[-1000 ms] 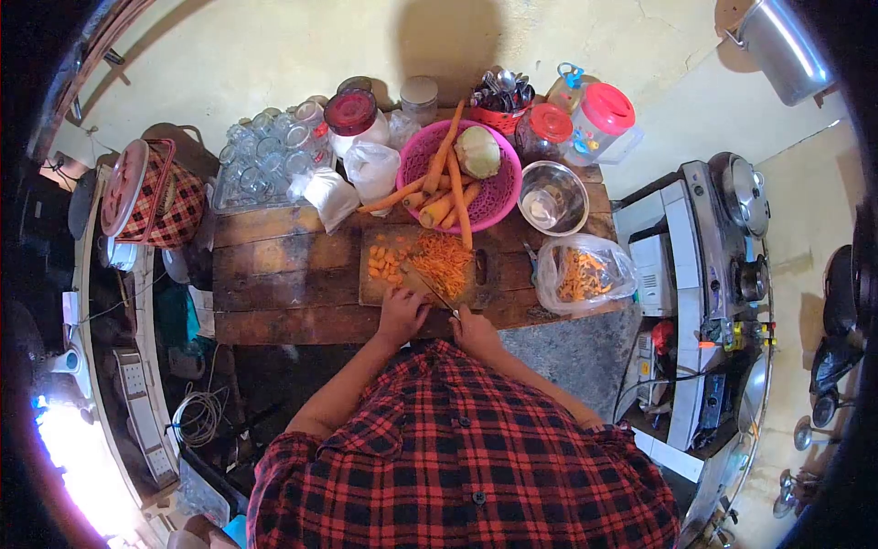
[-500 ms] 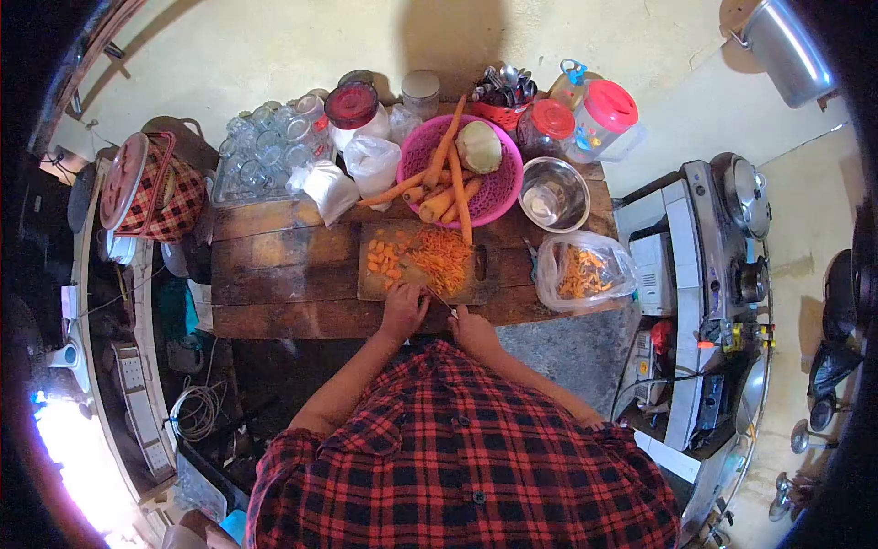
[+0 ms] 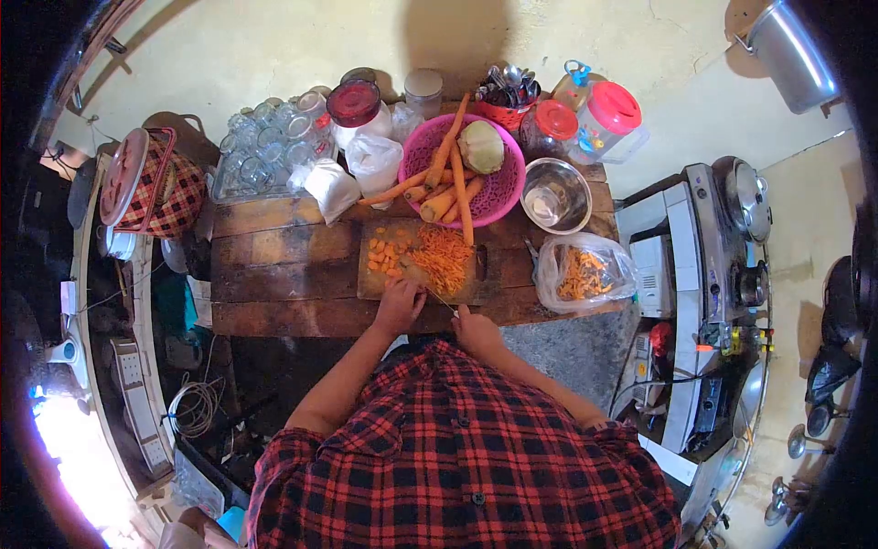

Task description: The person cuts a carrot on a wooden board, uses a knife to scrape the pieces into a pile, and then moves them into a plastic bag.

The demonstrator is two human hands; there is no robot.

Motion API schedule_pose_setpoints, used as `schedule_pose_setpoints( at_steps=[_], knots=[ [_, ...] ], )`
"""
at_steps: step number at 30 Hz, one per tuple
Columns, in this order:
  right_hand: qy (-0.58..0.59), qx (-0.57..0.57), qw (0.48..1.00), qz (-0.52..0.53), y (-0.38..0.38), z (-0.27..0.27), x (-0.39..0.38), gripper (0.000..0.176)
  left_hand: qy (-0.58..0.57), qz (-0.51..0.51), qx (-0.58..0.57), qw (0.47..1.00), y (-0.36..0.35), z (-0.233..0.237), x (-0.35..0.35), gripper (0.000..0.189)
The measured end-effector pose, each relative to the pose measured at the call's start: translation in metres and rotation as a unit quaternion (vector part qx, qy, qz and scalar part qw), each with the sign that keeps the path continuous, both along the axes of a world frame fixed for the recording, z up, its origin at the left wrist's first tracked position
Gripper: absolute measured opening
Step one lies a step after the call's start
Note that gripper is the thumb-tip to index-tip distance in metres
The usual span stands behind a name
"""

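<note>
My right hand (image 3: pixel 478 331) is closed around the handle of a knife (image 3: pixel 443 298), whose blade slants up and left over the front of a cutting board (image 3: pixel 370 290). Beside the blade tip, my left hand (image 3: pixel 399 306) rests at the board's front edge with its fingers curled down; whatever lies under them is hidden. Carrot slices (image 3: pixel 384 252) are spread on the board's left part. A heap of thin carrot strips (image 3: pixel 443 260) covers its right part.
Behind the board stands a pink basket (image 3: pixel 514 188) with whole carrots (image 3: pixel 452 201) and a pale round vegetable (image 3: pixel 481 148). To the right are a steel bowl (image 3: pixel 580 188) and a plastic bag (image 3: pixel 615 274) of orange peelings. Glass mugs (image 3: pixel 272 137) fill a tray at back left.
Both hands stay at nearly the same place by the board's front edge, with only slight shifts. The knife remains in my right hand, and the view has moved very little.
</note>
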State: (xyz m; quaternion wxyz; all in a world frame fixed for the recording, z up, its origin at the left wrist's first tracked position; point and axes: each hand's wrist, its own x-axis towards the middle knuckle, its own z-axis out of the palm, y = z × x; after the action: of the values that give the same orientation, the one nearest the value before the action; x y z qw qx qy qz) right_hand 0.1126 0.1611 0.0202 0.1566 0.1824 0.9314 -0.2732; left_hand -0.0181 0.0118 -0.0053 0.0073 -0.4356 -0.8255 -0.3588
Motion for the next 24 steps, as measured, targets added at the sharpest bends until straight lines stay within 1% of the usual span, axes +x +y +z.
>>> schedule_pose_setpoints(
  at_steps=[2,6,8,12,14,17,21,24],
  knots=[
    [-0.018,-0.008,1.000,-0.005,-0.001,0.002,-0.001,0.029,0.031,0.008,0.011,0.999,0.000,0.002,0.001,0.018],
    [0.010,-0.020,1.000,0.003,-0.004,-0.005,-0.011,0.029,0.020,-0.007,0.018,1.000,0.000,0.004,-0.003,0.016],
    [0.035,-0.009,0.999,0.003,-0.006,-0.008,-0.017,0.029,0.031,-0.015,-0.015,0.999,0.000,0.005,-0.005,0.016],
    [0.030,-0.018,0.999,0.000,-0.004,0.003,-0.014,0.030,0.023,-0.018,-0.001,1.000,0.000,0.007,-0.006,0.017],
    [0.012,-0.022,1.000,0.001,-0.004,0.005,-0.010,0.030,0.065,-0.006,-0.009,0.998,0.000,0.003,-0.005,0.018],
    [0.015,-0.015,1.000,-0.004,-0.006,-0.004,-0.009,0.030,0.034,-0.002,-0.014,0.999,-0.001,0.003,-0.004,0.019],
    [0.012,-0.017,1.000,0.002,-0.008,0.001,-0.016,0.029,0.030,0.008,-0.030,0.999,-0.002,0.001,-0.004,0.019],
    [0.019,-0.026,0.999,-0.002,-0.009,0.003,-0.011,0.029,0.026,0.006,-0.019,0.999,0.000,0.004,-0.004,0.018]
  ],
)
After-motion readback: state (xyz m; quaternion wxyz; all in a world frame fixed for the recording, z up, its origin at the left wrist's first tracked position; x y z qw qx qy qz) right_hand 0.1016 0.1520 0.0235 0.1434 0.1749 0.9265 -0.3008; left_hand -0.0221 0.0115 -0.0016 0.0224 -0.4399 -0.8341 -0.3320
